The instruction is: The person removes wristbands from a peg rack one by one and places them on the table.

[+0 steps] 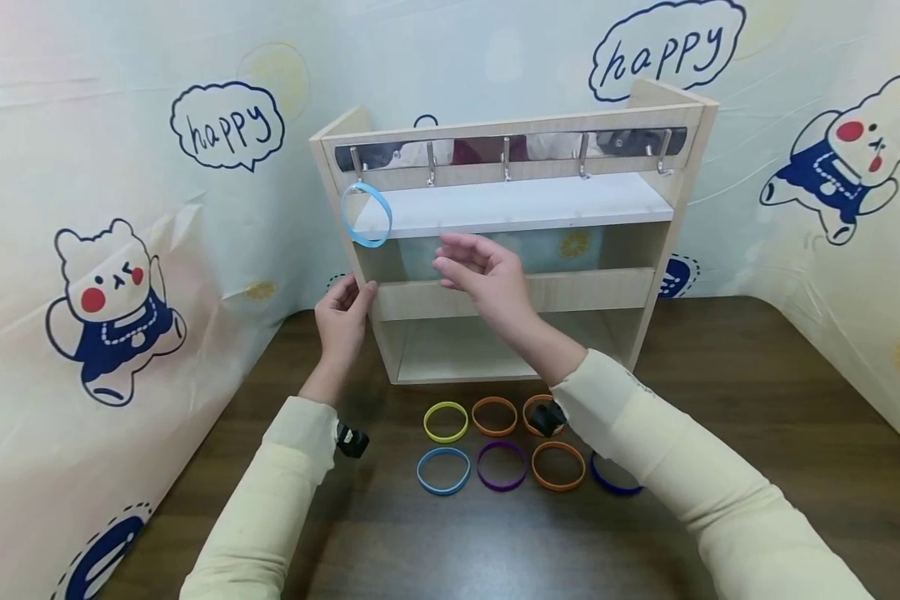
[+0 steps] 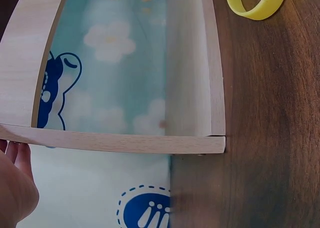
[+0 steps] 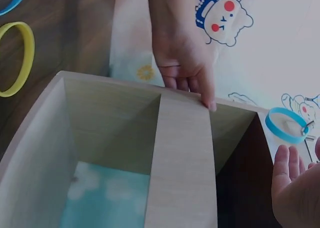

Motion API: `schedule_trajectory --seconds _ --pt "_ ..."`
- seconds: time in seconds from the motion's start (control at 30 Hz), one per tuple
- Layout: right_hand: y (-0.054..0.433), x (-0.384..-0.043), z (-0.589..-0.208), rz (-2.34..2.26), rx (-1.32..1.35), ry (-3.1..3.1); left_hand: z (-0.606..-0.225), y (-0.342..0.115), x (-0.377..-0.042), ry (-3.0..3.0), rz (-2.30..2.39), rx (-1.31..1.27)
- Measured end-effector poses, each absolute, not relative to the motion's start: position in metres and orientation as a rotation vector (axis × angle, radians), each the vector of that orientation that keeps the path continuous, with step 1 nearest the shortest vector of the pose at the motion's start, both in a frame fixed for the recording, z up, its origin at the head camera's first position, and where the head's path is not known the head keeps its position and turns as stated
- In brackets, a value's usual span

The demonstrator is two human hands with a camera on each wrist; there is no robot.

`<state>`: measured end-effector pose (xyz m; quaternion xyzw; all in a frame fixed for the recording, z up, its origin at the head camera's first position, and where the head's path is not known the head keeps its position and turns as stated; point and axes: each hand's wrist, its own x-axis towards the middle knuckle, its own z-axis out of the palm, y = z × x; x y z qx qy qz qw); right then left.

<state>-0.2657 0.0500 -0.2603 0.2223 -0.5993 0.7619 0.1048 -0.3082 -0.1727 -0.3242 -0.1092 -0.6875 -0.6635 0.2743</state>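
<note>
My left hand [image 1: 342, 327] holds the left side panel of a small wooden shelf [image 1: 420, 302], its thumb at the front edge and the fingers behind. In the right wrist view that same hand grips the panel where a crossbar meets it. My right hand [image 1: 487, 275] hovers in front of the shelf's middle, fingers loosely bent, with nothing in it. A light blue silicone wristband [image 1: 371, 242] hangs from the leftmost metal hook [image 1: 356, 160], left of the right hand. In the right wrist view, the right fingertips are close below this wristband [image 3: 281, 134].
Two rows of wristbands lie on the dark wooden table [image 1: 375, 533] before the shelf: yellow [image 1: 446, 440], light blue [image 1: 443, 492], purple [image 1: 502, 487], dark blue [image 1: 617, 490] and several orange [image 1: 558, 487]. More hooks [image 1: 506, 158] line the upper rail. A printed cloth [image 1: 217, 217] surrounds the table.
</note>
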Motion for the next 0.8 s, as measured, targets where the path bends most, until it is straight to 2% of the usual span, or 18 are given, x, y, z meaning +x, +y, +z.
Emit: schedule_trajectory --seconds 0.8 --pt "-0.005 -0.282 -0.235 2.463 0.441 -1.799 -0.326 -0.174 -0.310 -1.838 -1.767 -0.316"
